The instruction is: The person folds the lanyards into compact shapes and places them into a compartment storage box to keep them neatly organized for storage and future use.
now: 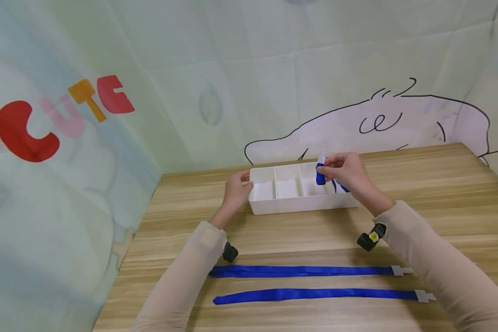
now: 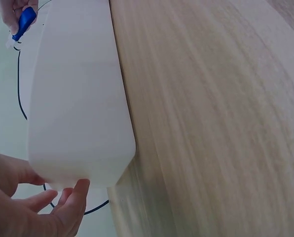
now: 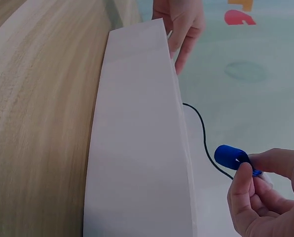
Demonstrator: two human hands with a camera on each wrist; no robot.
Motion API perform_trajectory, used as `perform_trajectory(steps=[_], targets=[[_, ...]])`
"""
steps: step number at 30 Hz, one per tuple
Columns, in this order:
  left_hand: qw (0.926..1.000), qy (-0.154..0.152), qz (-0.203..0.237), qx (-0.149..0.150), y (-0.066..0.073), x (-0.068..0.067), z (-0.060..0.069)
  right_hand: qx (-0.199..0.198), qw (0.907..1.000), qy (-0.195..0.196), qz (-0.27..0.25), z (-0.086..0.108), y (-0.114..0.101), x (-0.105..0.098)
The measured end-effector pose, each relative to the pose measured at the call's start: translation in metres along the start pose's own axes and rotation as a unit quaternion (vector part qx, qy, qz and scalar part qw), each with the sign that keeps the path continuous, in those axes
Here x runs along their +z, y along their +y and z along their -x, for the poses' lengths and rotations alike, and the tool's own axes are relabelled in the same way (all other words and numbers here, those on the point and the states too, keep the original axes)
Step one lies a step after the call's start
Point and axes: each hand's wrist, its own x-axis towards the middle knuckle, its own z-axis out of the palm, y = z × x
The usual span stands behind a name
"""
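Note:
A white divided box stands near the table's back edge. My left hand holds its left end, thumb and fingertips against the end wall in the left wrist view. Above the box's right half my right hand pinches a rolled-up blue lanyard between thumb and fingers, its white plastic clip pointing up. Blue strap shows in the rightmost compartment, partly hidden by the right hand. Closer to me, two more blue lanyards lie stretched out side by side, their white clips at the right ends.
Wood-grain table runs under everything and meets a printed cloth backdrop behind the box. On the left, the backdrop carries coloured letters. Black wrist cameras are worn at both cuffs.

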Motion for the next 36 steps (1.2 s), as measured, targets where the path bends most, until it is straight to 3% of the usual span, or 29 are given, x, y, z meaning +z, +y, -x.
perform_trajectory(steps=[6, 19, 36], targets=[[1.0, 0.001, 0.002, -0.003, 0.0, 0.001, 0.001, -0.01, 0.9997, -0.01, 0.02, -0.005, 0.001, 0.005], [1.0, 0.002, 0.007, 0.001, -0.001, 0.0, 0.001, 0.014, 0.996, -0.032, 0.082, -0.015, 0.0, 0.012], [1.0, -0.001, 0.007, -0.004, -0.002, 0.001, -0.001, 0.008, 0.9922, -0.05, 0.114, -0.024, 0.007, 0.017]])
